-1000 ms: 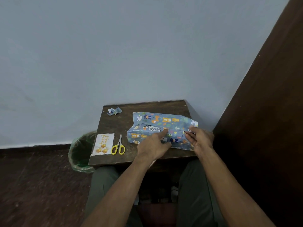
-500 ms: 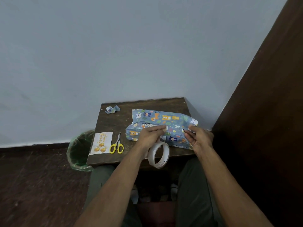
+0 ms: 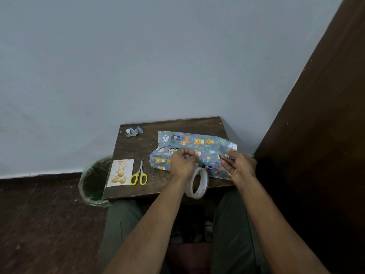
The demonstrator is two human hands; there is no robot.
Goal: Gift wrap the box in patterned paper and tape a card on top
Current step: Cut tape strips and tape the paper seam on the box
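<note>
Item: wrapped box [image 3: 194, 148], blue paper printed with orange bears and other cartoon animals, creased, paper ends loose; lying on the right half of the dark wooden tabletop [image 3: 138, 147]. Left hand [image 3: 182, 164] is resting on its near face, fingers curling and pinching at the paper, a tape roll [image 3: 198, 183] hanging around the wrist. Right hand [image 3: 240, 165] is touching the box's right end, fingers bent; what it is gripping cannot be told. Birthday card [image 3: 120, 172] and yellow-handled scissors [image 3: 139, 175] are lying well to the left; paper scrap [image 3: 134, 131] is sitting at the far corner.
</note>
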